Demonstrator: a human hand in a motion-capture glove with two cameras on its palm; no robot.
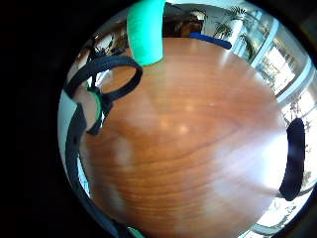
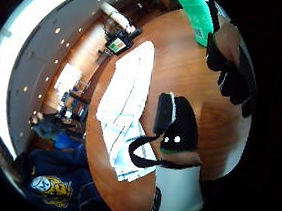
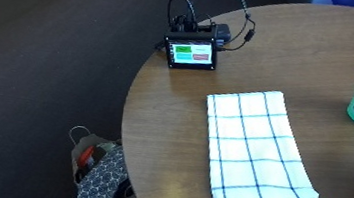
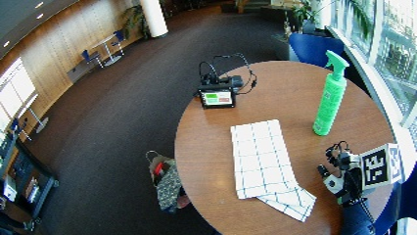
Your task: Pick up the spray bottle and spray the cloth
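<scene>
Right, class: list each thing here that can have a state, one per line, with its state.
spray bottle: upright on the table, untouched
cloth: flat on the table, near corner folded over
small screen: lit, cables plugged in
bag: on the floor, open
hand: above the table, holding nothing

Daylight from the windows [image 4: 391, 44] glares across the table [image 1: 198, 148]; both palm views bend at the edges.

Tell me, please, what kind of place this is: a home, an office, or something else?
Probably a public lobby or lounge of a large building, not a home. The round wooden table stands in a wide open hall with dark floor, a small café table with blue chairs stands by a wood-panelled wall, and tall windows line one side.
</scene>
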